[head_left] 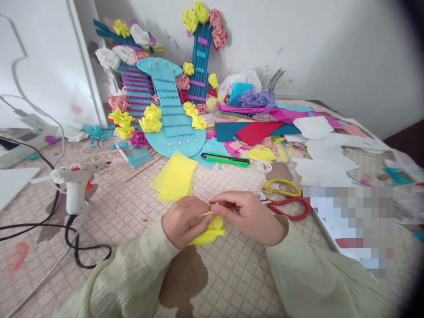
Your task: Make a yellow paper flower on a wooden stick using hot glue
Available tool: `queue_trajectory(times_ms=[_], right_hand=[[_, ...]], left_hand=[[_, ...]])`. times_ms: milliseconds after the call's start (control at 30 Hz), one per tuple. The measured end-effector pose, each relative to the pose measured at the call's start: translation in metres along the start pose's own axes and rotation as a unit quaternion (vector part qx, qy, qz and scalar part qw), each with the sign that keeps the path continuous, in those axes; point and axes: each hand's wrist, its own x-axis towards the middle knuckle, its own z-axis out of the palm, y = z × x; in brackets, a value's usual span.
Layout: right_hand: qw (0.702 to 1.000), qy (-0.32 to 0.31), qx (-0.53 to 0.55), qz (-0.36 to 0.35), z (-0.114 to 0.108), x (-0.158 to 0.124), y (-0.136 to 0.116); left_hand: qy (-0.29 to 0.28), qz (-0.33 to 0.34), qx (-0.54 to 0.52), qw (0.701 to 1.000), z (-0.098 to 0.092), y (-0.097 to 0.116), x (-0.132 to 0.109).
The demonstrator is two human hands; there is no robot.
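Note:
My left hand (pixel 188 221) and my right hand (pixel 248 216) meet just above the table, fingers closed in a pinch. Between them is a sheet of yellow crepe paper (pixel 208 235), which hangs below the fingertips. A thin wooden stick (pixel 206 213) lies along the paper's upper edge, and its far end pokes out behind my right hand. Fingers hide part of the stick and paper. Just beyond my left hand rests a small stack of yellow paper squares (pixel 175 176). Scissors (pixel 291 205) with one yellow and one red handle lie beside my right hand.
A white glue gun (pixel 75 187) with trailing cords stands at left. A green utility knife (pixel 225 159) lies ahead. Behind are a blue guitar-shaped craft (pixel 172 110) with paper flowers, another blue strung piece (pixel 200 62), and purple yarn (pixel 256 99). A pixelated device (pixel 351 229) lies at right.

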Motion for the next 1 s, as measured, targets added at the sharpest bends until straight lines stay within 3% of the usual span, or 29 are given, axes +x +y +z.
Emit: queue_trajectory(times_ms=[167, 267, 400, 467, 567, 767, 1000], right_hand=[[1.000, -0.003, 0.019, -0.008, 0.000, -0.001, -0.002], [1.000, 0.014, 0.020, -0.017, -0.001, -0.001, -0.003], [0.998, 0.055, 0.024, -0.017, -0.003, -0.001, -0.001], [0.997, 0.076, 0.025, -0.019, -0.004, -0.001, 0.001], [0.995, 0.098, 0.007, -0.030, -0.005, 0.000, 0.002], [0.983, 0.156, -0.068, -0.069, -0.001, 0.002, 0.003], [0.976, 0.188, -0.071, -0.083, 0.003, 0.001, 0.004]], left_hand=[[0.004, -0.015, -0.014, 1.000, -0.001, 0.004, 0.001], [0.008, -0.073, -0.073, 0.995, -0.002, 0.008, 0.002], [0.009, -0.212, -0.209, 0.955, -0.005, 0.015, 0.003], [-0.013, -0.246, -0.287, 0.925, -0.005, 0.017, 0.003], [-0.028, -0.256, -0.354, 0.899, -0.003, 0.018, 0.004], [-0.011, -0.247, -0.356, 0.901, 0.000, 0.016, 0.005], [-0.005, -0.261, -0.361, 0.895, 0.001, 0.015, 0.003]])
